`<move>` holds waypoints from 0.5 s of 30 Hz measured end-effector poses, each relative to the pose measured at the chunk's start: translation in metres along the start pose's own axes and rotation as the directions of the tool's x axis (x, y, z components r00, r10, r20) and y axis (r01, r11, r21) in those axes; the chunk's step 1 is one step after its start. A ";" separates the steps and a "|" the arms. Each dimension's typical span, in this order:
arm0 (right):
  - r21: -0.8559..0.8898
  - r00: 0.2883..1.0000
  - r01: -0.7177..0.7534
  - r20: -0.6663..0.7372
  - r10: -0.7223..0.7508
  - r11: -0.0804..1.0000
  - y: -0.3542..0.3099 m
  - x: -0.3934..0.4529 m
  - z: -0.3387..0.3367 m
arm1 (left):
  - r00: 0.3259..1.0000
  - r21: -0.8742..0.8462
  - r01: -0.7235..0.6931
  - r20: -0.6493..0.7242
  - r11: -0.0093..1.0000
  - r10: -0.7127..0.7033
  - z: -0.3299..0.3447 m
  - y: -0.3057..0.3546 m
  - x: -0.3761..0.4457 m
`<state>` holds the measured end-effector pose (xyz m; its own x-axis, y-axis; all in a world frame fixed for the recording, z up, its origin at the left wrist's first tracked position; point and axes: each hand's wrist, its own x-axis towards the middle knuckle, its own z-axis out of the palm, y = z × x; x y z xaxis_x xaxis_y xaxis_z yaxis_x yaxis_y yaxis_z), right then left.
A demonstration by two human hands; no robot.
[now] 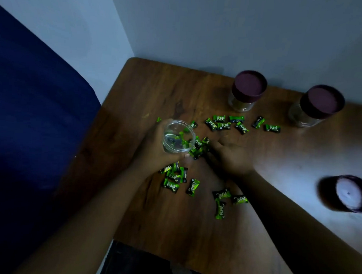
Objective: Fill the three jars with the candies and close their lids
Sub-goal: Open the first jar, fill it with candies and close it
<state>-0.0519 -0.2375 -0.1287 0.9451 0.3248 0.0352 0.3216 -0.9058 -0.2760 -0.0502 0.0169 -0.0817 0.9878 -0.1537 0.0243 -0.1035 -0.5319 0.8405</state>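
Dim corner; wooden table (157,91) against grey walls. Nearest: loose Pulse candies (171,184), a removed lid (349,194) lying well to the right. Left hand (155,150) wraps the open jar (179,136), few candies inside. Right hand (229,157) curls round a bunch of candies (199,146) at the rim. Risk: handful overshoots the narrow mouth, scattering. Farther back: more candies (223,124), then two lidded jars (246,92), unfilled.

Dim grey walls (221,25); blue seat (33,121)
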 end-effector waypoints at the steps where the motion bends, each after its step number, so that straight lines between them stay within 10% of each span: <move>1: 0.080 0.997 -0.073 -0.008 0.074 0.994 -0.001 0.001 -0.007 | 1.000 0.010 -0.015 0.020 1.000 0.015 0.000 0.001 0.004; 7: 0.865 0.746 -0.165 -0.205 0.634 0.474 -0.031 0.003 -0.063 | 0.976 0.028 -0.117 0.185 0.993 0.110 0.012 0.012 0.021; 15: 0.869 0.739 -0.013 -0.325 0.591 0.494 -0.083 0.032 -0.089 | 0.909 -0.026 -0.216 0.361 0.976 0.211 0.039 0.040 0.038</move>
<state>-0.0435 -0.1763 -0.0194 0.9068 -0.3835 0.1749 0.0962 -0.2156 -0.9717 -0.0210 -0.0425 -0.0678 0.8337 -0.5522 0.0040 -0.3113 -0.4640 0.8293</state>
